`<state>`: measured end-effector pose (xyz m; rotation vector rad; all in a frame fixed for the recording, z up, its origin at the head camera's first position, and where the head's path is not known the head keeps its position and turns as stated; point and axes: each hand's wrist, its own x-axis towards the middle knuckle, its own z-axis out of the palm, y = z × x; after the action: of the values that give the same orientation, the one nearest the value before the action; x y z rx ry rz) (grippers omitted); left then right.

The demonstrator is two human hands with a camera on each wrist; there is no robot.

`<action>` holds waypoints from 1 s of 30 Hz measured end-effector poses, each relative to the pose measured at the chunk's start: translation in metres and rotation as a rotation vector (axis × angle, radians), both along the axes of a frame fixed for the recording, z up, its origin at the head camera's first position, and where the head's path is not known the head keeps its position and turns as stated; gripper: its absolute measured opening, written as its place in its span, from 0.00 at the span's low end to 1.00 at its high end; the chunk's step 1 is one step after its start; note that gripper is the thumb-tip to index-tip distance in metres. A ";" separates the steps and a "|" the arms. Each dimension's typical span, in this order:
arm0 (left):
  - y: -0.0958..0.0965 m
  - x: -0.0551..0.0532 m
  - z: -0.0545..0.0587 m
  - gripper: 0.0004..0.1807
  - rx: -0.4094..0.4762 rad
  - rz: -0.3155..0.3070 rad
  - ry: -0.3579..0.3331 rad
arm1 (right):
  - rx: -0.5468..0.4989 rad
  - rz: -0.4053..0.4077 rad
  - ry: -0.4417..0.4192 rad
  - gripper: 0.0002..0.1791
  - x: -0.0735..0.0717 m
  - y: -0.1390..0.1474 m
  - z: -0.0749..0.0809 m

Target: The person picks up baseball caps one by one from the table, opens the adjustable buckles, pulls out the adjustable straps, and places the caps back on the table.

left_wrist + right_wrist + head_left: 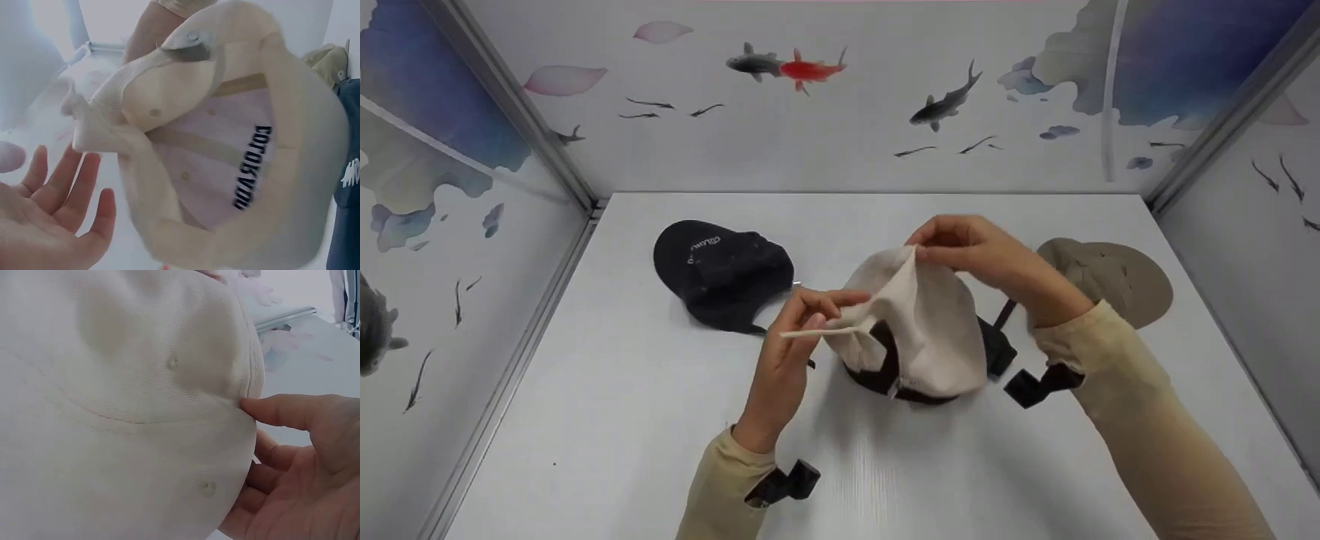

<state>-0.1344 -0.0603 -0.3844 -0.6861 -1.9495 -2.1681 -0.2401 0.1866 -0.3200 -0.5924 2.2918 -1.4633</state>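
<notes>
A cream baseball cap is held up over the middle of the table, crown upward. My right hand pinches a fold at the top of its crown; in the right wrist view the thumb presses the fabric against the fingers behind. My left hand is at the cap's left side beside its thin back strap, its fingers loosely extended. In the left wrist view these fingers are spread near the strap end, and dark mirrored lettering shows inside the cap. Whether they touch it I cannot tell.
A black cap with white lettering lies at the back left of the table. An olive-brown cap lies at the back right, partly behind my right arm. Part of a dark cap shows behind and below the cream one.
</notes>
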 end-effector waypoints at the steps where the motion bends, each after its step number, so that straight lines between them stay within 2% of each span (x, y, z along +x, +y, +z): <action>1: -0.003 0.001 0.001 0.11 0.008 0.030 0.018 | 0.000 -0.043 0.035 0.07 -0.004 0.002 0.008; 3: -0.007 0.001 0.001 0.11 0.021 0.080 0.045 | -0.008 -0.122 0.111 0.06 -0.012 0.007 0.023; 5: -0.010 0.001 0.000 0.11 0.010 0.121 0.061 | 0.009 -0.193 0.225 0.06 -0.021 0.010 0.034; 8: -0.012 0.002 -0.005 0.09 -0.013 0.131 0.056 | 0.086 -0.307 0.399 0.08 -0.039 0.014 0.039; 11: -0.011 0.002 -0.012 0.08 -0.044 0.136 0.041 | 0.206 -0.392 0.534 0.09 -0.058 0.019 0.026; 13: -0.010 0.001 -0.017 0.07 -0.061 0.141 0.023 | 0.262 -0.428 0.590 0.09 -0.073 0.024 0.009; 15: -0.006 0.000 -0.022 0.07 -0.081 0.142 0.000 | 0.304 -0.457 0.620 0.09 -0.086 0.031 -0.016; 18: 0.001 -0.002 -0.030 0.06 -0.129 0.129 -0.036 | 0.343 -0.504 0.575 0.09 -0.100 0.043 -0.058; 21: 0.010 -0.001 -0.039 0.05 -0.183 0.099 -0.068 | 0.354 -0.512 0.429 0.11 -0.103 0.056 -0.095; 23: 0.017 -0.001 -0.045 0.04 -0.221 0.076 -0.080 | 0.341 -0.482 0.336 0.12 -0.100 0.062 -0.112; 26: 0.030 -0.003 -0.056 0.05 -0.305 0.036 -0.086 | 0.309 -0.427 0.240 0.14 -0.095 0.066 -0.123; 30: 0.057 -0.010 -0.074 0.10 -0.552 0.015 -0.013 | 0.270 -0.386 0.226 0.15 -0.085 0.064 -0.118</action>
<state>-0.1440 -0.0032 -0.4581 -0.7185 -2.5715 -1.6200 -0.3249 0.2509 -0.4381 -0.2554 2.8445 -1.2544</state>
